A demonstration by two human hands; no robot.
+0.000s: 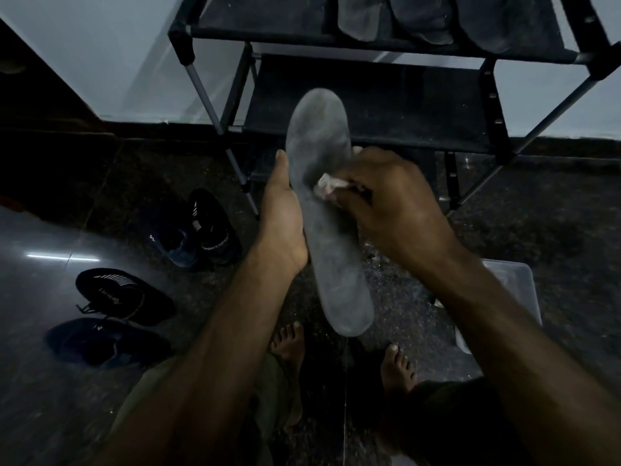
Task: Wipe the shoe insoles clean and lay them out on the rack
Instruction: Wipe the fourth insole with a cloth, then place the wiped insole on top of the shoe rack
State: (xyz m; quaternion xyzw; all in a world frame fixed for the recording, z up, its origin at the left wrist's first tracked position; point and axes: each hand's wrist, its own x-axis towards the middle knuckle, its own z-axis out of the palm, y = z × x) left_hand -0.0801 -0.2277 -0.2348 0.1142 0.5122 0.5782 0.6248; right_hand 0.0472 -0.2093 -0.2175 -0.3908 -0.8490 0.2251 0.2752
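Note:
A long grey insole [322,183] is held up in front of me, toe end pointing toward the rack. My left hand [282,223] grips its left edge from behind, thumb up along the side. My right hand [393,203] presses a small crumpled white wipe [327,187] against the middle of the insole. The black shoe rack [376,102] stands just beyond. On its top shelf lie three dark insoles [420,18], side by side at the right end.
Two pairs of dark shoes [191,227] [114,317] sit on the glossy dark floor at the left. A clear plastic box [514,290] stands at the right, partly behind my right forearm. My bare feet [339,354] are below. A pale wall backs the rack.

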